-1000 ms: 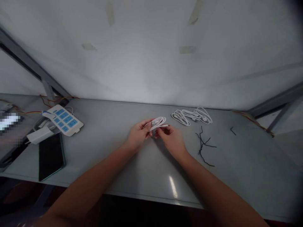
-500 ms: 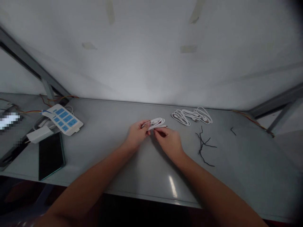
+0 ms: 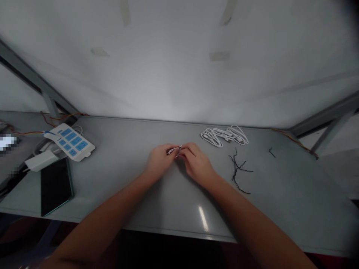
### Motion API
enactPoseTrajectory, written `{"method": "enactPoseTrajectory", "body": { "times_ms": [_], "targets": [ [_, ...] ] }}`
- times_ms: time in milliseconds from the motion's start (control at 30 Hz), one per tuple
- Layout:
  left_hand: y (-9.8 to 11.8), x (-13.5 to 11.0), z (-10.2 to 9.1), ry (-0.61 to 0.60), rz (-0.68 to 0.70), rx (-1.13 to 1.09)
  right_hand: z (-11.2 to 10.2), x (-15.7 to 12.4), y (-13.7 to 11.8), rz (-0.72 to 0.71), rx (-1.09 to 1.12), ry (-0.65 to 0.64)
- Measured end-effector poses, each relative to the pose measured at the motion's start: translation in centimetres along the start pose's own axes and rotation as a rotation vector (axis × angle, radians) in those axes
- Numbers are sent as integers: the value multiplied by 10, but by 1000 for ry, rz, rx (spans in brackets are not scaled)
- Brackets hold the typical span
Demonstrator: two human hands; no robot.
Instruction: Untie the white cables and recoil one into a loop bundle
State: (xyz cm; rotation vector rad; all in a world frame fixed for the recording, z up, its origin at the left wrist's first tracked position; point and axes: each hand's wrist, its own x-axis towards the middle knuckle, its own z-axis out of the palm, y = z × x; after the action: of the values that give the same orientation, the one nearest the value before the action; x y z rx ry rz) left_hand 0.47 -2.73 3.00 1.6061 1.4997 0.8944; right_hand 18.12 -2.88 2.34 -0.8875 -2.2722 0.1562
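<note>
left hand (image 3: 160,161) and right hand (image 3: 196,162) close together, pinching a white cable (image 3: 174,150); a looped bundle of white cables (image 3: 224,136) lies untouched on the bench (image 3: 179,209), beside black wires (image 3: 238,168).

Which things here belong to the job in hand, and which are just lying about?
Job: left hand and right hand, both pinching a white cable; probably the matching coiled white cables.

Lying about: black wire scraps, blue-and-white power strip, white power adapter, black phone.
</note>
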Motion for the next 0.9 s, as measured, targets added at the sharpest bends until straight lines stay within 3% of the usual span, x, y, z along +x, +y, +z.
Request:
{"method": "enactPoseTrajectory", "body": {
  "times_ms": [133, 333, 567, 767, 900],
  "targets": [
    [0, 1, 1, 15, -70, -178, 3, -3, 7, 105, 159, 25],
    [-3, 1, 2, -61, 45, -96, 1, -6, 15, 192, 244, 28],
    [-11, 4, 4, -186, 152, -338, -4, -8, 18, 394, 414, 104],
    [-8, 3, 3, -78, 309, -92, -5, -6, 14, 486, 574, 108],
    [-6, 2, 2, -55, 359, -13, -7, -3, 12, 452, 522, 161]
  ]
}}
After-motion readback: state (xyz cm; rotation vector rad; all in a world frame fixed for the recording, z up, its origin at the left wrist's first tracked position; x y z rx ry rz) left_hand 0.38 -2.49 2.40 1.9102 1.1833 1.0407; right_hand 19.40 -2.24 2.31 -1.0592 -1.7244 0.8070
